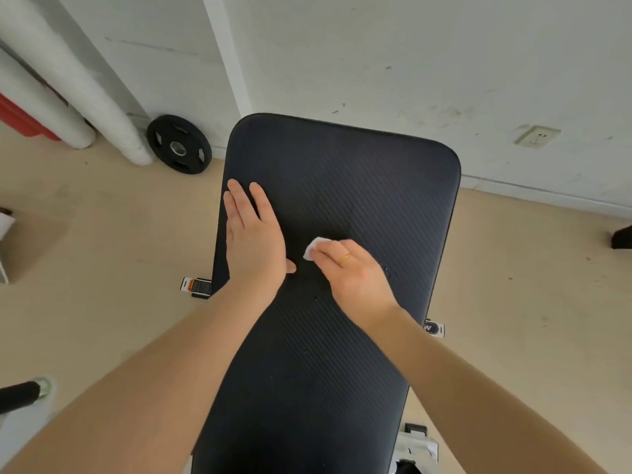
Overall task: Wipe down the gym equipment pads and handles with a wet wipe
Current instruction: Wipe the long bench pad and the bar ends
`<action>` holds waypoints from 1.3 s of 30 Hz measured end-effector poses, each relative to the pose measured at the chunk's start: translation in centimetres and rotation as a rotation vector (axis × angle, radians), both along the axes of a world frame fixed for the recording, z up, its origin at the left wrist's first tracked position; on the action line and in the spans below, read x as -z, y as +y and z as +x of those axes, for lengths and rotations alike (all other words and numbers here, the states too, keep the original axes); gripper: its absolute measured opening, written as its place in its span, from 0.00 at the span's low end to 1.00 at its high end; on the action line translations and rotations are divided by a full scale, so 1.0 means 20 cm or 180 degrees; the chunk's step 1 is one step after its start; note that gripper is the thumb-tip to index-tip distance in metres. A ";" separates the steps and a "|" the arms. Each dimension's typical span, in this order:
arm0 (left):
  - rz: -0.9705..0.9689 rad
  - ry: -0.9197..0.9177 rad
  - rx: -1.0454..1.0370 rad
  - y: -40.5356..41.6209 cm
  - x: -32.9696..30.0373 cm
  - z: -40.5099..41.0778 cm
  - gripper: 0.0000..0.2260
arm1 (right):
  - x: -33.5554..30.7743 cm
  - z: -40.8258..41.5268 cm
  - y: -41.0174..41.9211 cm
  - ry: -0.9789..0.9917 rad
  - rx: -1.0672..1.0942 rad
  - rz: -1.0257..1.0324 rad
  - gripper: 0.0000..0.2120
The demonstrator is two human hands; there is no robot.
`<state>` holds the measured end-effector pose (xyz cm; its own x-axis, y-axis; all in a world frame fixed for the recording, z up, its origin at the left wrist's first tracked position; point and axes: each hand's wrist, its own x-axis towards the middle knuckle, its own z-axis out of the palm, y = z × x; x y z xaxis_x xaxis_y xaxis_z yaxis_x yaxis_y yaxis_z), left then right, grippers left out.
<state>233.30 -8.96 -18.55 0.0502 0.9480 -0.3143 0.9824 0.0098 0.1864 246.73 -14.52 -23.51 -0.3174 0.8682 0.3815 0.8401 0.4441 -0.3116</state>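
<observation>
A long black ribbed bench pad (359,186) fills the middle of the head view, running from the bottom edge toward the wall. My left hand (254,241) lies flat and open on the pad's left side, fingers pointing away from me. Just right of it, my right hand (352,271), with a gold ring, presses a small white wet wipe (313,248) onto the pad's centre. Only the wipe's left corner shows past my fingers. A few wet droplets glisten on the pad next to my right hand.
A black weight plate (179,144) leans against the white wall at the back left, beside white pipes (68,83). A cardboard box (30,244) sits at the left edge. The bench's white frame (417,446) shows at lower right. Beige floor surrounds the bench.
</observation>
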 end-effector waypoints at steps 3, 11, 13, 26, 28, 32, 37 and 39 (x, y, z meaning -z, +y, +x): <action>-0.0005 0.0014 -0.0009 0.00 0.00 -0.01 0.55 | -0.09 0.08 0.14 -0.0150 0.0033 0.0184 0.12; 0.0083 -0.0084 0.0128 0.00 0.01 -0.05 0.55 | -0.26 0.18 0.49 0.0289 0.1246 0.0432 0.11; 0.0055 -0.0141 0.0152 -0.01 0.00 -0.05 0.55 | -0.19 0.11 0.33 0.0165 0.1095 0.0172 0.12; 0.1397 -0.0189 0.1691 -0.08 0.08 -0.09 0.43 | -0.29 0.22 0.34 -0.0100 0.1154 -0.0099 0.13; 0.1468 -0.0253 0.2126 -0.08 0.07 -0.05 0.39 | -0.31 0.27 0.42 -0.0054 0.1481 0.0055 0.13; 0.0655 -0.0061 0.2055 -0.08 -0.01 0.01 0.43 | -0.22 0.24 0.30 0.0014 0.1314 0.0134 0.12; 0.0349 0.0491 0.2140 -0.08 -0.03 0.09 0.50 | -0.05 0.21 -0.15 -0.0459 0.0440 -0.0198 0.16; 0.0402 0.0645 0.2093 -0.09 -0.02 0.12 0.50 | -0.06 0.23 -0.16 -0.0562 0.0270 -0.0193 0.16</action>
